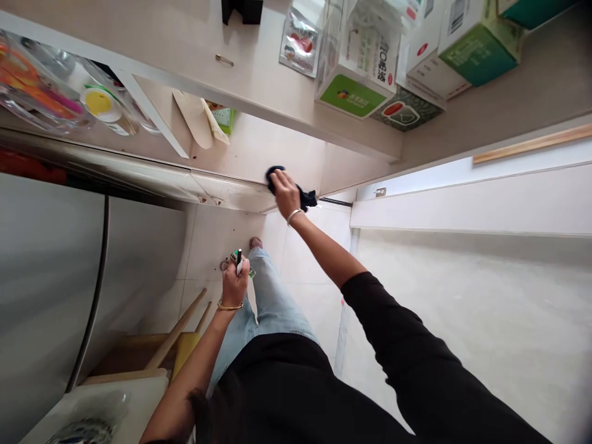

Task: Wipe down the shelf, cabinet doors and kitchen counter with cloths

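Note:
My right hand [287,192] presses a dark cloth [308,198] against the front edge of the lower shelf [277,139], its fingers closed over the cloth. Lower down, in front of my legs, my left hand [235,285] is closed around a small pen-like item [239,254] with a dark tip and a green flat packet [252,272]. What else that fist holds is hidden. On the lower shelf, left of the cloth, lie a beige flat piece [194,119] and a green box [225,118].
Medicine boxes [354,95], a foil sachet [300,42] and a small metal clip [224,60] are on the upper shelf. A clear container of stationery [41,86] sits at left. Below it stands a grey cabinet [46,277], near a wooden stool [173,339].

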Tool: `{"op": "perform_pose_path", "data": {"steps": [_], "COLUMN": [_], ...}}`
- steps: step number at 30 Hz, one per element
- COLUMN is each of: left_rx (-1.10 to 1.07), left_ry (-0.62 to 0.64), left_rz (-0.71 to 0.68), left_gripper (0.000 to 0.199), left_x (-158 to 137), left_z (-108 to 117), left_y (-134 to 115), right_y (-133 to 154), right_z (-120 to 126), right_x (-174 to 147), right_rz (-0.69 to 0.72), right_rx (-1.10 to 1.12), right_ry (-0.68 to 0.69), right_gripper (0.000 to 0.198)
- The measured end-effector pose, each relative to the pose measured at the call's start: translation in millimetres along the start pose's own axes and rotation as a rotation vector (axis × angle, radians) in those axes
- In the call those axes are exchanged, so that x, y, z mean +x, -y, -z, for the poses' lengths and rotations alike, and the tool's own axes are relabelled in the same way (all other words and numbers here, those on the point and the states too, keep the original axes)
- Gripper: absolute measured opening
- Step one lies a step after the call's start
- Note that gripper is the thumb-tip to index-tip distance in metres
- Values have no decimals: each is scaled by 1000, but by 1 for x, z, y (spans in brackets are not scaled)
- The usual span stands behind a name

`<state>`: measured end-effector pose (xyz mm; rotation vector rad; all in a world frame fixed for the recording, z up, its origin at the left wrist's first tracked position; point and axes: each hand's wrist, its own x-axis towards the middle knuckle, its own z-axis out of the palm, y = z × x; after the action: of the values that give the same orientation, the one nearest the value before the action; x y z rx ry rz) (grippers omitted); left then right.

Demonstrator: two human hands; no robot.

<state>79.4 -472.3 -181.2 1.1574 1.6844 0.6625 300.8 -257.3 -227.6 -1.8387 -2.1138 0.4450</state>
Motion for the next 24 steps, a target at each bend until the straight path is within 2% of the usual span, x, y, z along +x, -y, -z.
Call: {"op": "perform_pose_path", "data": {"steps": [2,4,7,10,14,16,18,20,24], "left_rx": [-18,-35,-24,-3,-7,-22,-29,-28,-39], "left_ry": [-7,-6,-29,-62,-118,-129,-139,-156,-124], "left_rz": [8,-1,-31,-53,-85,-104,-98,-70,-45], "left_gripper": [39,38,36,30,25,25,24,23,24], "left_x": [6,16,38,67,96,102,103,101,95], "left_z": [-4,-8,-10,-9,-2,2,5,5,-3], "left_y": [-4,-10,-18,-27,-39,-40,-37,-32,-24], "right_y": [8,5,-7,1,12,-1,-14,-16,-2], "right_z": [-8,-5,6,0,-11,-1,10,12,0], "right_x": [6,5,-5,0,14,8,-1,-3,12], "right_rz": [95,146,79,49,204,183,99,69,202], "right_rx": [35,39,4,-14,11,0,-34,-63,-44], "right_ry": [28,46,34,20,54,45,17,3,42], "right_gripper": [49,46,46,47,46,46,46,48,49]}}
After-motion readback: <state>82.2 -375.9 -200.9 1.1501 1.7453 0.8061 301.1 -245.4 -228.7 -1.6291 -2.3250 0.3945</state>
